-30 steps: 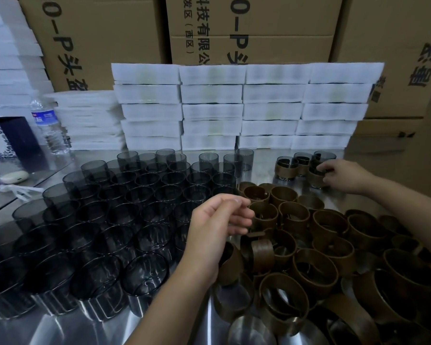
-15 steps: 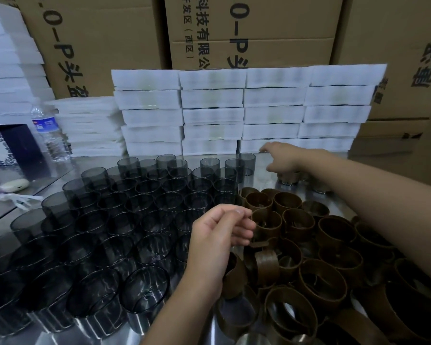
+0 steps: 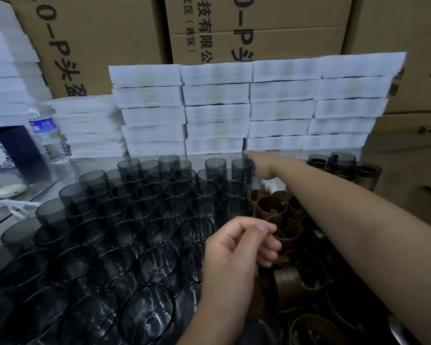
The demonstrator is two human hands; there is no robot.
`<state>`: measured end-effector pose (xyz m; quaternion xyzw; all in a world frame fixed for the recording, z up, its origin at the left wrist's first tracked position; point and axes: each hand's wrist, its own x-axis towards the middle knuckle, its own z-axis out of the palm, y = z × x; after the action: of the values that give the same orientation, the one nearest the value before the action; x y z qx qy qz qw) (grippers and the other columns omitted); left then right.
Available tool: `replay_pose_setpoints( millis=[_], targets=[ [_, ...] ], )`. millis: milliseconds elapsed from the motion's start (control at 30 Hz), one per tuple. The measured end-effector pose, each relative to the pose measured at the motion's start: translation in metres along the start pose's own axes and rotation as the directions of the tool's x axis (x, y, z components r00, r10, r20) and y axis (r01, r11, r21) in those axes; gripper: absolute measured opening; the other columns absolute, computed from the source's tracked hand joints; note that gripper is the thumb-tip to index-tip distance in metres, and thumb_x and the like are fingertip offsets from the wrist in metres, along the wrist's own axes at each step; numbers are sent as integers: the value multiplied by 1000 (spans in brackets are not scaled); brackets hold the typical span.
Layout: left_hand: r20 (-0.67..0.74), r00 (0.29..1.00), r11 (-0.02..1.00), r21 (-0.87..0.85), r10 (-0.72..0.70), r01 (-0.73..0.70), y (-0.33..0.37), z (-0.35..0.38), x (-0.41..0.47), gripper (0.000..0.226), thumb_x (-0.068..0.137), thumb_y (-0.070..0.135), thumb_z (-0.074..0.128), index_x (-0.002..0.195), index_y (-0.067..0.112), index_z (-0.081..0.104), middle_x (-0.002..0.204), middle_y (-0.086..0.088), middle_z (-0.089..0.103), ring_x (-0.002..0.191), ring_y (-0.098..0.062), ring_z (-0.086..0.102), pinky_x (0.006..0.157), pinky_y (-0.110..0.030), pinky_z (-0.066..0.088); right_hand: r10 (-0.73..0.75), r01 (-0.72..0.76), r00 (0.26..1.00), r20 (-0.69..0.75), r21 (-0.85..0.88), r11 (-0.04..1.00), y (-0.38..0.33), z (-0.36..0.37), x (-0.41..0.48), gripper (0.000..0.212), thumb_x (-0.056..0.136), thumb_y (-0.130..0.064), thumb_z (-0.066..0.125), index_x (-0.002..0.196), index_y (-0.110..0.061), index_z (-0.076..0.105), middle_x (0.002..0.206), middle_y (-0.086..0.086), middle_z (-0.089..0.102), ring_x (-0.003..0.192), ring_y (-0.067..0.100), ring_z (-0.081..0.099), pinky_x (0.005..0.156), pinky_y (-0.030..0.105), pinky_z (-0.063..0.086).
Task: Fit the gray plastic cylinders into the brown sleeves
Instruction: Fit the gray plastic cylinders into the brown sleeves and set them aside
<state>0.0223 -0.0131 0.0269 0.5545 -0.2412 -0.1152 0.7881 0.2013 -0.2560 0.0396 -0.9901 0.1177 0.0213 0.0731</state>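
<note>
On the far left, foam stacks (image 3: 5, 70) rise behind a water bottle (image 3: 47, 135) and a dark patterned box (image 3: 0, 150). In front of them, on the shiny tabletop (image 3: 60, 175), lie a small white case (image 3: 9, 190) and a white tie (image 3: 15, 206).

The gray cylinders (image 3: 144, 220) stand upright in close rows across the left and middle of the tabletop, open ends up, many touching. Behind them are five-high stacks of white trays (image 3: 217, 108), with cardboard boxes (image 3: 259, 28) at the very back.

The left hand (image 3: 241, 245) hovers over the near right edge of the cylinders, beside the sleeves. Its fingers are loosely curled, with the thumb near the forefinger, and it grasps nothing.

The right hand (image 3: 261, 165) reaches across to the back row with its fingers stretched out straight, the tips over the rim of the rearmost right cylinder. It is too blurred to tell whether they touch it, and no grasp shows.

The brown sleeves (image 3: 284, 230) lie in a loose heap to the right of the cylinders, under the right forearm. Some are upright and some are tipped.

At the far right rear stand a few sleeved cylinders (image 3: 343, 165), close together.
</note>
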Motion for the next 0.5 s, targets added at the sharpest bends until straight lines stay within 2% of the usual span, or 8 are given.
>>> replay_pose_setpoints(
  millis=[67,133,200,400,500],
  targets=[
    [10,1000,1000,4,6,-6,0,0,-1,21,74,22,54,68,18,75,61,-3,66,55,-9,58,52,-18,47,-18,18,1000,-7,-57,998,0,1,2,71,87,3,41,149,-25,21,153,11,27,136,32,32,109,45,32],
    [8,1000,1000,-3,9,-9,1,0,-1,21,74,21,55,68,17,74,61,-4,66,55,-9,58,52,-18,47,-45,44,999,-12,-120,992,0,3,2,55,88,-1,44,140,-19,39,142,14,41,125,30,42,100,39,38],
    [9,1000,1000,-14,11,-11,0,0,-1,21,74,21,55,67,17,74,61,-4,65,55,-9,57,52,-18,46,-45,42,999,-11,-163,986,0,4,0,39,90,-6,46,128,-13,49,129,14,49,114,29,47,87,35,38],
    [13,999,999,-21,32,-31,0,0,-2,21,74,21,54,67,18,74,60,-3,65,56,-9,57,52,-18,46,-34,37,999,17,-262,964,9,-1,-15,28,90,-8,50,117,-11,56,120,11,55,108,26,52,91,37,45],
    [7,1000,999,-23,27,-27,0,0,-3,21,74,21,55,66,17,74,60,-3,64,56,-9,57,52,-18,46,-58,65,998,36,-273,960,11,-3,-26,27,90,-12,51,115,-9,61,117,12,58,106,27,55,87,35,46]
  ],
)
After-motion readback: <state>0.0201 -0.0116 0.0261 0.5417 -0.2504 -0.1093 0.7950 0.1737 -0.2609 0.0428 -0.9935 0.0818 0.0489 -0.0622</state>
